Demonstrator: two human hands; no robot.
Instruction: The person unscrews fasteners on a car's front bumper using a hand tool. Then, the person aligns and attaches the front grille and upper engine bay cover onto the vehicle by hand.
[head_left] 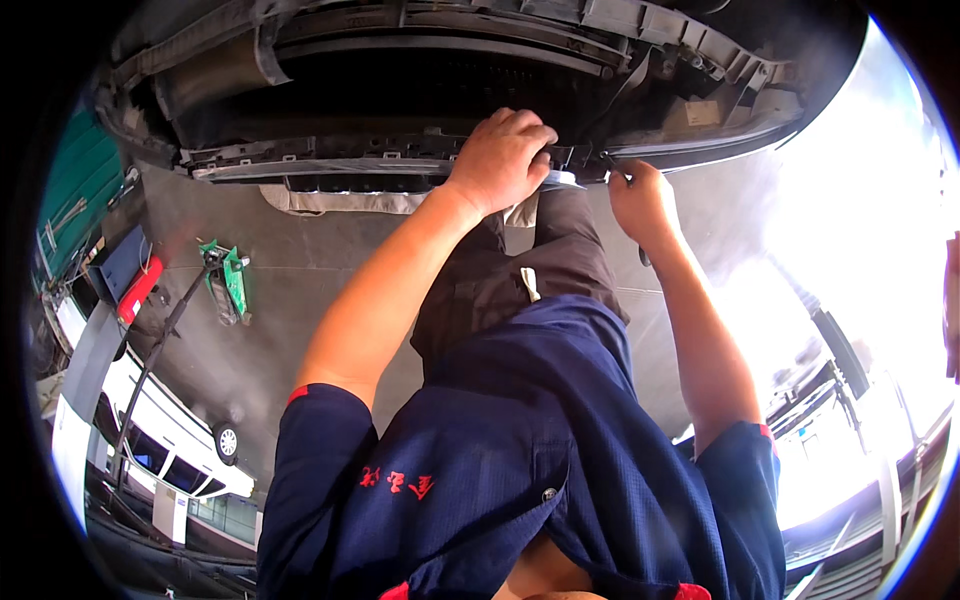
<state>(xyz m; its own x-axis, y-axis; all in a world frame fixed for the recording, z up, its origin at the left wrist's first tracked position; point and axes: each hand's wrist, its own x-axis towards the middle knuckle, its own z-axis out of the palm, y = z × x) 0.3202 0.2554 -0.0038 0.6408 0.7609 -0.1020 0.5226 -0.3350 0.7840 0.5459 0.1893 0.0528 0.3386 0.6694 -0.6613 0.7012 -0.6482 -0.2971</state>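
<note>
A dark car bumper stretches across the top of the view, its long plastic edge lined with slots and clips. My left hand lies over this edge near the middle, its fingers curled down onto it. Just to the right, my right hand is closed around a slim tool with a dark handle, whose kind I cannot make out. The tool's thin tip meets the bumper edge, and its handle end shows below the palm. Beside my left hand, a pale strip shows under the edge.
Behind the bumper edge opens a dark cavity with brackets around it. A green floor jack stands on the grey floor at left, near a red cylinder on a lift post. Farther left is a white vehicle. Bright light washes out the right.
</note>
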